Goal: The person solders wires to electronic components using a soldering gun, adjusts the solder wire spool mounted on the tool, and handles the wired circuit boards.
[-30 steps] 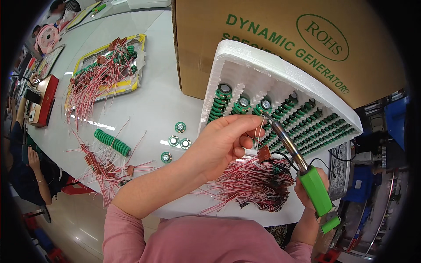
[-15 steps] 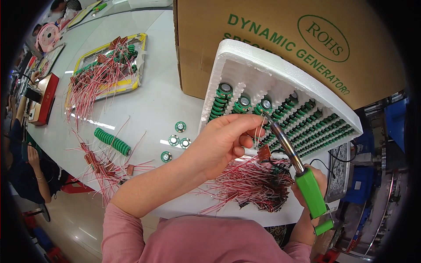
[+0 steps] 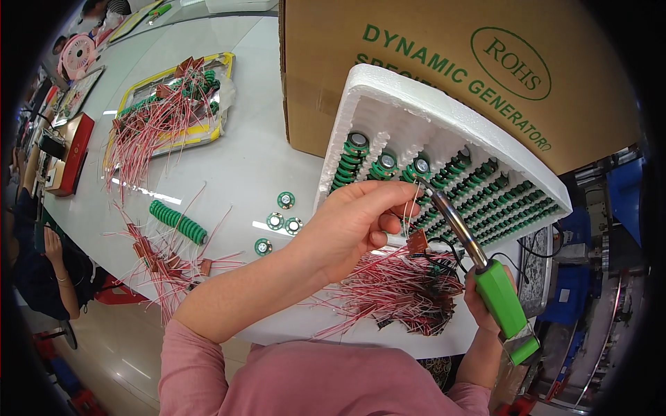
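Observation:
My left hand (image 3: 364,220) is closed in a pinch on thin wires (image 3: 415,201), held against the front speaker of a row. A small brown block (image 3: 417,241) hangs just below those fingers. My right hand (image 3: 477,304) grips the green handle of a soldering iron (image 3: 501,299). Its metal shaft slants up to the left, and the tip reaches the edge of the small round speaker (image 3: 420,166) beside my left fingertips. Whether the tip touches the wire ends is too small to tell. Rows of green-rimmed speakers stand in a tilted white foam tray (image 3: 378,82).
Below the tray lies a heap of red and white wires (image 3: 388,288) with brown blocks. Several loose speakers (image 3: 275,221), a green speaker stack (image 3: 178,222) and a yellow-edged tray (image 3: 227,66) lie leftward. A cardboard box (image 3: 416,21) stands behind. A co-worker's hand (image 3: 53,246) shows far left.
The soldering iron's handle has shifted slightly right and turned in my right hand, while its tip stays by the same speaker. My left hand has hardly moved.

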`<act>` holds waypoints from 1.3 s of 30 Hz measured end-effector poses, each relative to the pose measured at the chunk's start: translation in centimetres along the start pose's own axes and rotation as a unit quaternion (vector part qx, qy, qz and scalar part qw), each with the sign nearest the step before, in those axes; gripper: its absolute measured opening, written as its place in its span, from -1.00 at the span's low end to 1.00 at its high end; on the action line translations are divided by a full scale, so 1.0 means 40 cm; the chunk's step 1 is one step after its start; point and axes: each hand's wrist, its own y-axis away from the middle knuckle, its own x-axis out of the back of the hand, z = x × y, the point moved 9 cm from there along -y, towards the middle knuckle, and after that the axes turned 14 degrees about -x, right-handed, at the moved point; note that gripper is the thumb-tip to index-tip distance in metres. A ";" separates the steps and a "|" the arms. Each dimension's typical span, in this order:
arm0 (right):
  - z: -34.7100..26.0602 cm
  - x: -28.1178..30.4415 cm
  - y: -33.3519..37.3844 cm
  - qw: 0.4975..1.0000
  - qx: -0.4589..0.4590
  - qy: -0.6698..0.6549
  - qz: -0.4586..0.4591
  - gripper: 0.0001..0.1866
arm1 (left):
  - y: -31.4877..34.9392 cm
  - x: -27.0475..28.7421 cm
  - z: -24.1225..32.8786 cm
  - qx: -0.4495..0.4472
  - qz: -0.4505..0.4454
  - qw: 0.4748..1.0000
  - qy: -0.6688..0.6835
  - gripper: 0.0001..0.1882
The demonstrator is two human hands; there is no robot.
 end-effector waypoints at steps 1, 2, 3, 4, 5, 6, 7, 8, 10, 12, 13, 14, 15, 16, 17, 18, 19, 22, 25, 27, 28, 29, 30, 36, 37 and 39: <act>0.010 0.008 0.001 1.000 -0.012 0.017 0.020 -0.56 | 0.001 0.001 0.000 0.001 0.002 1.000 0.000 -0.84; 0.022 0.003 0.009 1.000 -0.011 0.018 0.020 -0.56 | 0.002 0.001 0.001 0.001 0.002 1.000 0.000 -0.84; 0.058 0.001 0.020 0.998 -0.045 -0.041 0.026 -0.57 | 0.003 -0.001 0.001 0.002 0.001 1.000 0.001 -0.84; 0.092 0.000 0.029 0.991 -0.078 -0.100 0.031 -0.58 | 0.004 -0.002 0.001 0.003 0.001 1.000 0.002 -0.84; 0.104 0.000 0.037 0.992 -0.077 -0.100 0.030 -0.58 | 0.004 -0.001 0.002 0.003 0.001 1.000 0.002 -0.84; 0.120 -0.003 0.043 0.993 -0.091 -0.071 0.022 -0.61 | 0.005 -0.001 0.002 0.003 0.001 1.000 0.003 -0.84; 0.136 -0.005 0.049 0.994 -0.104 -0.043 0.014 -0.64 | 0.006 -0.001 0.003 0.004 0.001 1.000 0.005 -0.84; 0.152 -0.005 0.055 0.993 -0.117 -0.014 0.006 -0.68 | 0.006 0.000 0.003 0.004 0.001 1.000 0.005 -0.84; 0.183 -0.005 0.064 0.989 -0.143 0.043 -0.010 -0.74 | 0.007 0.000 0.004 0.005 0.001 1.000 0.003 -0.84; 0.214 -0.009 0.072 0.980 -0.169 0.100 -0.026 -0.78 | 0.008 0.000 0.005 0.006 0.001 1.000 0.000 -0.84; 0.229 -0.014 0.076 0.974 -0.182 0.128 -0.034 -0.80 | 0.007 0.000 0.004 0.007 0.000 1.000 -0.004 -0.84; 0.237 -0.018 0.078 0.974 -0.182 0.128 -0.034 -0.80 | 0.007 -0.002 0.005 0.007 0.000 1.000 -0.004 -0.84; 0.236 -0.015 0.078 0.985 -0.167 0.035 -0.017 -0.67 | 0.007 -0.003 0.005 0.006 -0.001 1.000 -0.005 -0.84; 0.236 -0.007 0.079 0.987 -0.151 -0.059 0.000 -0.52 | 0.007 -0.004 0.005 0.005 -0.001 1.000 -0.007 -0.82; 0.246 -0.004 0.084 0.987 -0.151 -0.059 0.000 -0.52 | 0.007 -0.004 0.006 0.005 -0.002 1.000 -0.007 -0.82; 0.254 -0.003 0.086 0.984 -0.156 -0.085 -0.008 -0.53 | 0.006 -0.003 0.005 0.007 -0.001 1.000 -0.004 -0.83; 0.254 -0.004 0.085 0.980 -0.162 -0.112 -0.017 -0.55 | 0.006 -0.002 0.004 0.008 0.000 1.000 -0.001 -0.84; 0.202 -0.053 0.059 0.871 -0.255 -0.410 -0.094 -0.81 | 0.004 0.002 0.003 0.007 -0.001 1.000 -0.002 -0.84; 0.228 -0.012 0.067 0.955 -0.224 0.192 -0.018 -0.82 | 0.005 0.003 0.004 0.007 0.003 1.000 -0.001 -0.84; 0.221 -0.012 0.075 0.937 -0.200 0.286 -0.004 -0.83 | 0.005 0.003 0.004 0.008 0.004 1.000 0.000 -0.84; 0.213 -0.013 0.077 0.909 -0.174 0.378 0.011 -0.83 | 0.005 0.004 0.003 0.009 0.006 1.000 0.002 -0.84; 0.221 -0.009 0.079 0.909 -0.174 0.378 0.010 -0.83 | 0.005 0.006 0.003 0.009 0.006 1.000 0.002 -0.84; 0.223 -0.024 0.081 0.903 -0.123 0.412 -0.030 -0.69 | 0.004 0.006 0.002 0.009 0.004 1.000 0.003 -0.84; 0.244 -0.016 0.078 0.984 -0.173 -0.042 0.008 -0.52 | 0.002 0.004 0.002 0.011 -0.008 1.000 0.002 -0.84; 0.235 -0.019 0.074 0.981 -0.175 -0.080 0.004 -0.52 | 0.002 0.004 0.002 0.011 -0.009 1.000 0.003 -0.84; 0.240 -0.021 0.077 0.987 -0.156 0.043 -0.016 -0.52 | 0.003 0.004 0.001 0.015 -0.009 1.000 0.009 -0.85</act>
